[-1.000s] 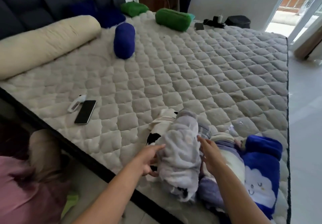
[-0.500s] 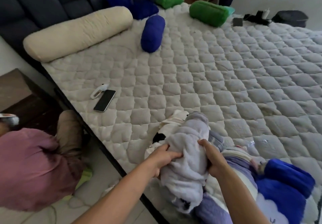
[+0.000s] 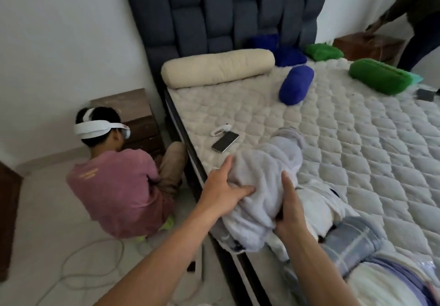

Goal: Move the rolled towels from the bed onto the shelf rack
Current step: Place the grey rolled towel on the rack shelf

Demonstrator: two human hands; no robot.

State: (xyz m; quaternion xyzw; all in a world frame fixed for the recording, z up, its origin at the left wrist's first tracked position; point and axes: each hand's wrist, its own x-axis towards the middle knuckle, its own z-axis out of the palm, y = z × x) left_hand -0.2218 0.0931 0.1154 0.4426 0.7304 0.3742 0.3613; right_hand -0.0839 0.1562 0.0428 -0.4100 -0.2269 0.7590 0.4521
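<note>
Pale rolled towel (image 3: pixel 266 177) at near bed (image 3: pixel 357 139) edge | left hand (image 3: pixel 221 192), right hand (image 3: pixel 289 213) fingers clamp its sides | advise: support underneath, keep roll tight while lifting.

White walls (image 3: pixel 59 32) close the room behind a tall dark padded headboard (image 3: pixel 221 13). Left of the grip lies a pale tiled floor (image 3: pixel 47 210) with a cable (image 3: pixel 78 274). A wooden nightstand (image 3: pixel 133 115) stands beside the headboard; another brown piece, perhaps a nightstand, stands far right (image 3: pixel 371 46).
</note>
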